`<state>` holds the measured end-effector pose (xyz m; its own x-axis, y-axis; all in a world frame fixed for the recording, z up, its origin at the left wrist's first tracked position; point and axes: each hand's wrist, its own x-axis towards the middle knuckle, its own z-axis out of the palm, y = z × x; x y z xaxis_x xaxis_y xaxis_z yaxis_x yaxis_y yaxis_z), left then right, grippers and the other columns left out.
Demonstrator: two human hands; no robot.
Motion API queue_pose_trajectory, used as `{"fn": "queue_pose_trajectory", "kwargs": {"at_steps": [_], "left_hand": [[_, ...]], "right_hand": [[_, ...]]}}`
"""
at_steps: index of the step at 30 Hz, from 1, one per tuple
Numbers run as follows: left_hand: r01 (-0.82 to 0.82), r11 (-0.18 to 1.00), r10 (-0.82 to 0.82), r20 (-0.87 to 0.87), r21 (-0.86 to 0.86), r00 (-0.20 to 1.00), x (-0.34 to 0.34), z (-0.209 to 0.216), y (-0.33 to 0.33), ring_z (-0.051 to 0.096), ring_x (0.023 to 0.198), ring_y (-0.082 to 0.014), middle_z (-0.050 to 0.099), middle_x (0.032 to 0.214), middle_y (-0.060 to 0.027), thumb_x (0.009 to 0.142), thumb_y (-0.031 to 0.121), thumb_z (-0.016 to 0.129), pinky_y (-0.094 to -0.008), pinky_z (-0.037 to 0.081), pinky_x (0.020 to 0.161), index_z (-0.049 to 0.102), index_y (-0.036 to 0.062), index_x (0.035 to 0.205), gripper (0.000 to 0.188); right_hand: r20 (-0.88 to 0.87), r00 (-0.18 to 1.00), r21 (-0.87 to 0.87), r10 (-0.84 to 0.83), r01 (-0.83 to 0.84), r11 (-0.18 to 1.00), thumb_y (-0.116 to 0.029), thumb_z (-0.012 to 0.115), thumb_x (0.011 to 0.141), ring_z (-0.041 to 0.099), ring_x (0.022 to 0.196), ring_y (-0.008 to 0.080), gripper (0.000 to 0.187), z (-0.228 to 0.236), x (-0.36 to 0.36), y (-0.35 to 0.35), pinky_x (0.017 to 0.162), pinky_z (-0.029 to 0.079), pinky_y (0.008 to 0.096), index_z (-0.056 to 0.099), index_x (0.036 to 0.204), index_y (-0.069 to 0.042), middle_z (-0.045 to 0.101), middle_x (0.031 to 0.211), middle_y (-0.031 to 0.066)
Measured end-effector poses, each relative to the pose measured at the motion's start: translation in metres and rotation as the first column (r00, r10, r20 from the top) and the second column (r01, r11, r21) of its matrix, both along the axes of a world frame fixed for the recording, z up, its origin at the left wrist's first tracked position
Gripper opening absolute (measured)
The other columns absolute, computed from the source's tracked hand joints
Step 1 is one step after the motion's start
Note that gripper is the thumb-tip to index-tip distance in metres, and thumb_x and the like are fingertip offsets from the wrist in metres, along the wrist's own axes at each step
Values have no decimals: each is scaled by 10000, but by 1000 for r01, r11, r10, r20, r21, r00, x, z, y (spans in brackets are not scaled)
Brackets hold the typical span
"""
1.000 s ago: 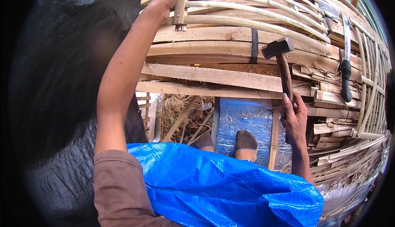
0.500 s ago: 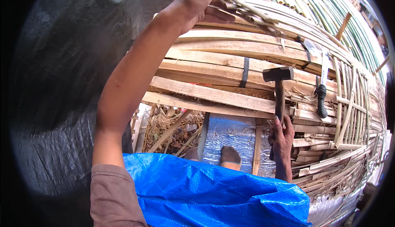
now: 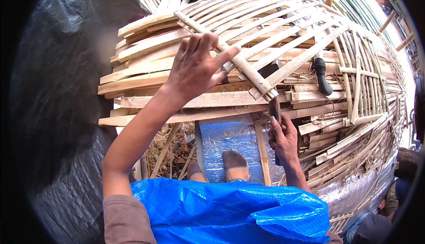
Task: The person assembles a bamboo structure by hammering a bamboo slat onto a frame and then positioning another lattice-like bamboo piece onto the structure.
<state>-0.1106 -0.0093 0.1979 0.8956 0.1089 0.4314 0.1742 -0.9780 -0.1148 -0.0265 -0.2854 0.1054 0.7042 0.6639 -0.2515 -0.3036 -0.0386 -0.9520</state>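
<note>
Much of the frame's left side is creased black plastic sheeting (image 3: pixel 66 102), reaching the ends of a stack of sawn planks (image 3: pixel 221 98) that lies across the middle. Left forearm rises from a brown sleeve (image 3: pixel 126 219) at lower left. Left hand (image 3: pixel 195 67) is just above frame centre, on the near crossbar of a bamboo lattice panel (image 3: pixel 306 56): index finger stretched over the bar, other fingers bent, thumb apart and lower. Cannot tell whether it grips the bar or only rests against it.

Panel lies aslant on the planks, upper centre to upper right, one corner pointing down toward the right hand. Below, a silvery foil mat (image 3: pixel 212 142) with a socked foot (image 3: pixel 234 160) on it; blue tarp (image 3: pixel 221 213) over the lap at the lower edge.

Right hand (image 3: pixel 284 137), right of centre, is closed round the wooden handle of a hammer (image 3: pixel 275 109); dark head partly hidden beneath the panel's corner.

Further right: knife (image 3: pixel 321 73), black-wrapped handle clear of the panel, pale blade partly covered by its slats. Next, a second lattice (image 3: pixel 361 71), with split bamboo (image 3: pixel 341 151) piled below. Part of another person (image 3: pixel 374 228), dark clothing, at lower right.
</note>
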Motion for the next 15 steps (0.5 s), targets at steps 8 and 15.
{"fn": "queue_pose_trajectory", "kwargs": {"at_steps": [8, 15], "left_hand": [[612, 790, -588, 326, 35, 740, 55, 7, 43, 689, 926, -294, 695, 929, -80, 629, 104, 853, -381, 602, 768, 622, 77, 1006, 443], [506, 862, -416, 605, 26, 679, 61, 104, 67, 749, 803, -257, 742, 879, -122, 772, 309, 862, -361, 587, 703, 655, 66, 1070, 437]], "right_hand": [[139, 990, 4, 33, -34, 999, -226, 620, 1008, 408, 571, 15, 281, 21, 15, 12, 482, 323, 204, 575, 1226, -54, 483, 685, -63], [150, 987, 88, 54, -68, 994, -230, 606, 1016, 423, 584, 22, 282, 57, 17, 28, 503, 344, 208, 565, 1236, -58, 491, 712, -59]]}}
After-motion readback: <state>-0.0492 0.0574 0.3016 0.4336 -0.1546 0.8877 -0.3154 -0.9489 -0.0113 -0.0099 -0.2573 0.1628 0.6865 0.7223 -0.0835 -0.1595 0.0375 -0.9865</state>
